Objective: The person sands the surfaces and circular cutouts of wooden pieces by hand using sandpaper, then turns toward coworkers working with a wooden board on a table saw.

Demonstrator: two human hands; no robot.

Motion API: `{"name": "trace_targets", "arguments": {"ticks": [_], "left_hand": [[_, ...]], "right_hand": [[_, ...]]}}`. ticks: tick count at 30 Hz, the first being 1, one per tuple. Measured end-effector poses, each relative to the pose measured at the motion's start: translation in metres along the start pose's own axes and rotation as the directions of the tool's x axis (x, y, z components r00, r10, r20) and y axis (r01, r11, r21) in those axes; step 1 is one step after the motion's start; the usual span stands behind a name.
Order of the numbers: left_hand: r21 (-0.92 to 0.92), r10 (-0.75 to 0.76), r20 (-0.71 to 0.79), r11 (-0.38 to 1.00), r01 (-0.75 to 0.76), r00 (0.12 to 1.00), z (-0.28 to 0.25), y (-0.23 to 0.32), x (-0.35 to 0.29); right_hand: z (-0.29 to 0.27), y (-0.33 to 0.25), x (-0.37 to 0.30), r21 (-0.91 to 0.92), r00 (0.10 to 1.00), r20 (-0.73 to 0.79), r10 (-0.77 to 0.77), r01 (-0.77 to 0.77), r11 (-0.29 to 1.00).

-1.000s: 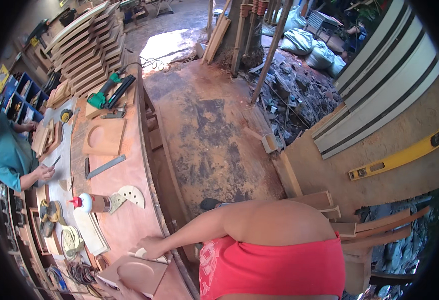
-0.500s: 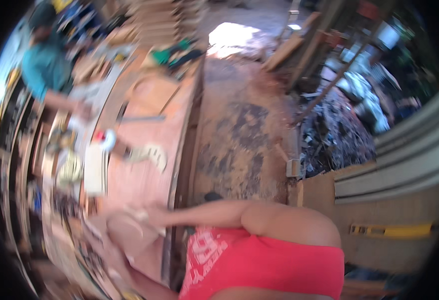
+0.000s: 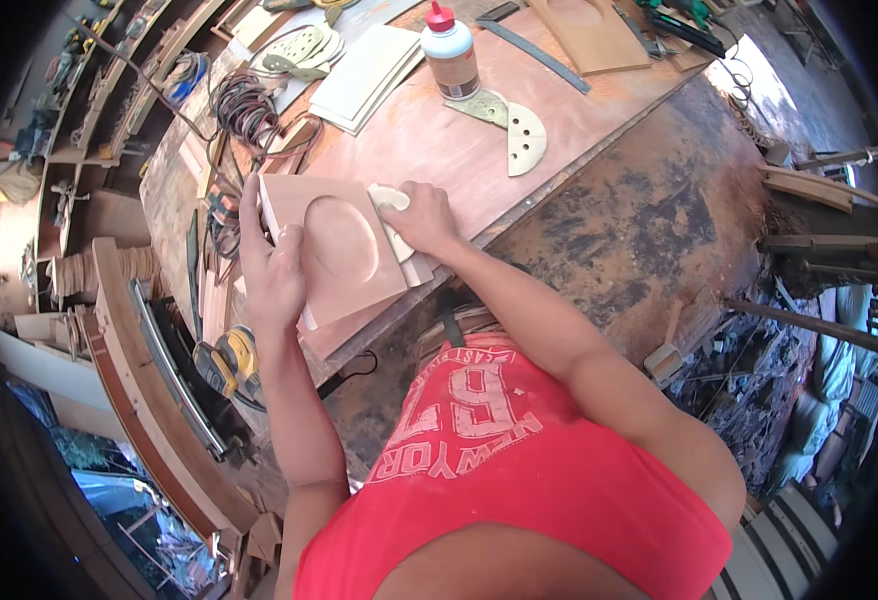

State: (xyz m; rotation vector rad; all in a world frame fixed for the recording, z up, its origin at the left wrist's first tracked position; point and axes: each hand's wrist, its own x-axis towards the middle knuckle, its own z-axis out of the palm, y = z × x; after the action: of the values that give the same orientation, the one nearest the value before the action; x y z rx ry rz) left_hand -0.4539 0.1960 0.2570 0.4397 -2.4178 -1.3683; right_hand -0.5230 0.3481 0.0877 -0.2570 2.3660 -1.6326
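Take the white bottle with the red cap [image 3: 451, 60] as your landmark. The wooden panel with the oval hollow [image 3: 342, 242] is on the workbench [image 3: 359, 165], nearer to you than the bottle and to its left. Your left hand [image 3: 277, 265] grasps the left edge of this panel, the thumb over the upper face. Your right hand [image 3: 427, 215] has its fingers bent around a pale sanding piece [image 3: 389, 198], which touches the panel's right edge; how firmly you press it, I cannot tell. Just left of the bottle there are pale sheets [image 3: 364, 80], and farther left a coil of cable [image 3: 242, 105]. Close before the bottle lies a perforated half disc [image 3: 527, 140].
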Motion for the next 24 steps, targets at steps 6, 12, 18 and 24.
{"name": "trace_targets", "arguments": {"ticks": [6,12,18,24], "left_hand": [[-0.044,-0.077,-0.054,0.996,0.075,0.996,-0.003,0.0,-0.008],[0.001,-0.065,0.006,0.998,0.064,0.998,-0.004,0.001,-0.002],[-0.039,-0.116,-0.001,0.992,0.116,0.993,0.001,0.012,-0.003],[0.075,-0.094,0.003,0.993,0.094,0.996,0.012,0.019,0.004]], "right_hand": [[-0.009,0.0,-0.021,-0.109,0.977,0.174,0.126,-0.108,0.988],[-0.008,-0.002,0.002,0.052,0.996,0.064,0.062,-0.065,0.997],[-0.007,0.005,-0.005,-0.153,0.953,0.213,0.213,-0.183,0.971],[-0.001,0.004,0.017,0.01,1.0,0.014,-0.016,0.015,1.0]]}}
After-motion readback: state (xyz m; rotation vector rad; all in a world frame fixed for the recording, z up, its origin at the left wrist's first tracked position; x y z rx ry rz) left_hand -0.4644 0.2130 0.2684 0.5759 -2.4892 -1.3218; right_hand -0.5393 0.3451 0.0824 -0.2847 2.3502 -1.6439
